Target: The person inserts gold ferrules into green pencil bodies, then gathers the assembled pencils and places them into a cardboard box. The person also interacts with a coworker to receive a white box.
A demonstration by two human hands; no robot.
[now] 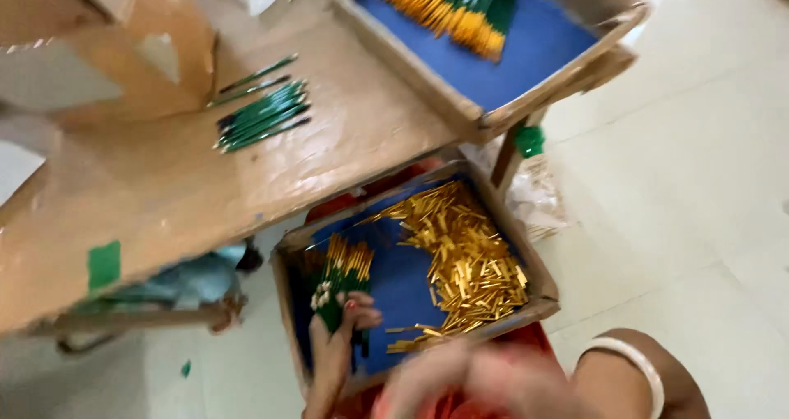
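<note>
Over the lap tray, your left hand grips a bundle of green pencils.
Your right hand is blurred, grip unclear; next, judge it reaching the loose gold ferrules alongside.

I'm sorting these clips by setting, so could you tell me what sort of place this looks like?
Probably a small hand-assembly workshop. The left hand grips a bundle of green sticks over a blue-lined tray heaped with gold caps; more green sticks lie on a cardboard-covered table.
</note>
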